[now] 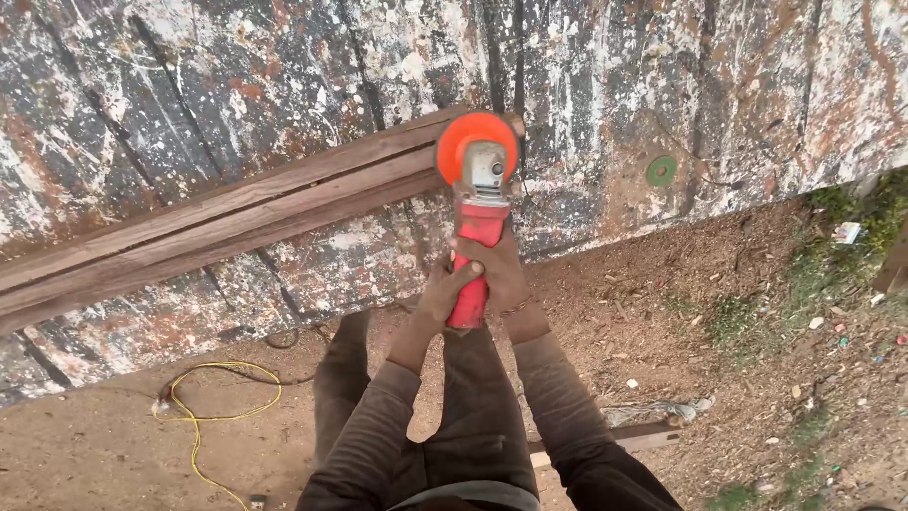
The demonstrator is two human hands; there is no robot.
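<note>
I grip a red angle grinder (476, 248) with both hands at the centre of the view, my left hand (443, 295) wrapped closed round the lower body and my right hand (498, 268) closed round it just above. Its orange guard (476, 135), at twelve o'clock from my hands, sits against the end of the long wooden planks (218, 230) lying across a paint-spattered work table (709, 85). The tool looks stiff, hard-shelled and fairly heavy at the head, best held by its narrow body, well back from the disc. A yellow cable (203, 409) curls on the dirt at eight o'clock.
</note>
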